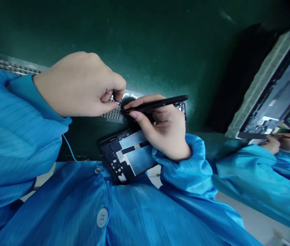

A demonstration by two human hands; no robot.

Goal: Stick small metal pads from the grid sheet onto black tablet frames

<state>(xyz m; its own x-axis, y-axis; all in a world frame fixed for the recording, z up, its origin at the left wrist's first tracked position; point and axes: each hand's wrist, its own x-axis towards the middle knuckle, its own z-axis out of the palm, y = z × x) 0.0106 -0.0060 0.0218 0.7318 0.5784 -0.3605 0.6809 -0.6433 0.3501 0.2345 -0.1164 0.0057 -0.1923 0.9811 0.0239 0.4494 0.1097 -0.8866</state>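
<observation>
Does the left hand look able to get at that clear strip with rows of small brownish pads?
Likely yes: the left hand has its fingers right over the clear strip, and nothing visible blocks them, though slim black tweezers in the right hand point in close.

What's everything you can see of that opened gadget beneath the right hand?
The gadget is flat and roughly rectangular, its inside exposed. A dark frame, perhaps plastic or metal, surrounds smooth bluish panels split by a dark strip. Small white pieces cluster toward one end. It sits slanted by the near edge of the green table, beside the blue coat. The right hand hides part of it; whether they touch is unclear.
</observation>
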